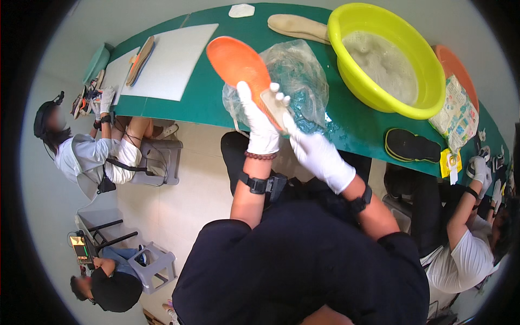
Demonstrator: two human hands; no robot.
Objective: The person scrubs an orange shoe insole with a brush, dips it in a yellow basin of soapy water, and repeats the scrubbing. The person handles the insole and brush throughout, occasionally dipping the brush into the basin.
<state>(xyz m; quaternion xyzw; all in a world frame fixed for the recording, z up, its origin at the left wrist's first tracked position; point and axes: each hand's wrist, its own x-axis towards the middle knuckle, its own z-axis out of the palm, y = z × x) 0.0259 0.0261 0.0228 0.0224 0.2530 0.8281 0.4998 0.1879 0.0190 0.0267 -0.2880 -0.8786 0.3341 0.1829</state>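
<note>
My left hand (260,122), in a white glove, is closed round the narrow end of an orange insole (234,58), thumb on its face and fingertips curled over the right edge. The insole is held up over the table's near edge, its wide end pointing away from me. In my right hand (319,157), also white-gloved, is a pale brush (274,108) with a flat back, laid against the narrow part of the insole. Its bristles are hidden. Beneath the insole a crumpled clear plastic bag (303,70) lies on the green table (200,114).
At the right stands a yellow-green basin (346,81) of sudsy water. A beige insole (295,26) touches its left side. A dark insole (411,145) and a printed packet (455,114) lie right. White boards (168,65) lie left. Co-workers sit at both sides.
</note>
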